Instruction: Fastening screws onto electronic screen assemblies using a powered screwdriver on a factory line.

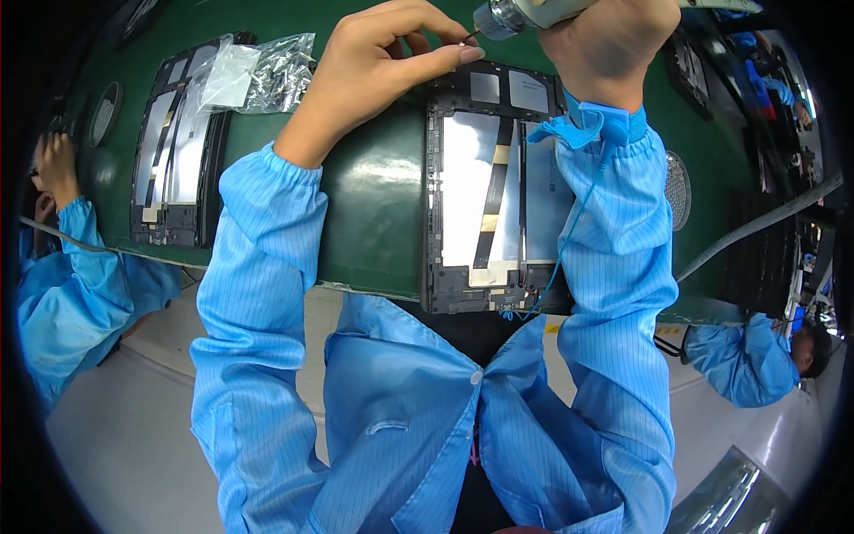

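The left hand has thumb and forefinger drawn to a narrow gap at the tip of the bit; whether they pinch something small there, I cannot tell. The bit sits in the driver, which the right hand holds, its fingers mostly hidden and its grip cut by the upper edge.

Just below the hands, the open device lies on the green table, near the person's body, its silver plates and dark strip facing up. The right sleeve covers part of its right side. A blue wrist strap sits at that cuff, and its thin cord runs down across the device's lower right corner.

To the left lies a second device, a clear bag overlapping its upper right part. Beyond it is a round dish; another dish shows partly behind the right sleeve. A grey cable slants across the right side, in front of a dark stack. Co-workers in blue are at far left and far right.
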A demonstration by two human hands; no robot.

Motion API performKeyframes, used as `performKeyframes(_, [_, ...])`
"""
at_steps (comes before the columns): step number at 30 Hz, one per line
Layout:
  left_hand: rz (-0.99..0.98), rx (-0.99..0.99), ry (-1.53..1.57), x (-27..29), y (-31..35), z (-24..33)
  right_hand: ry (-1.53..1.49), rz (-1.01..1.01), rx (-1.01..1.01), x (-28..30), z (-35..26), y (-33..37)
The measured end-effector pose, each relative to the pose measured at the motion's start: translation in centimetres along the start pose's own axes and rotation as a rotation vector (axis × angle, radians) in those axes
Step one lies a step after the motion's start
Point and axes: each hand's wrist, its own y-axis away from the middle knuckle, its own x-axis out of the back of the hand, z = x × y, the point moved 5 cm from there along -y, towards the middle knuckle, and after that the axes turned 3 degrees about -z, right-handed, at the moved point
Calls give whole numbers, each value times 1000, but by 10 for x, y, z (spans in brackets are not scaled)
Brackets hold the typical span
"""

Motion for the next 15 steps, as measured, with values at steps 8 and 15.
performKeyframes(8, [2, -2, -32, 4, 0, 5, 2, -15, -1, -1, 1, 0])
performKeyframes(15, [14, 25, -47, 4, 1, 5, -16, -33, 12, -1, 0, 0])
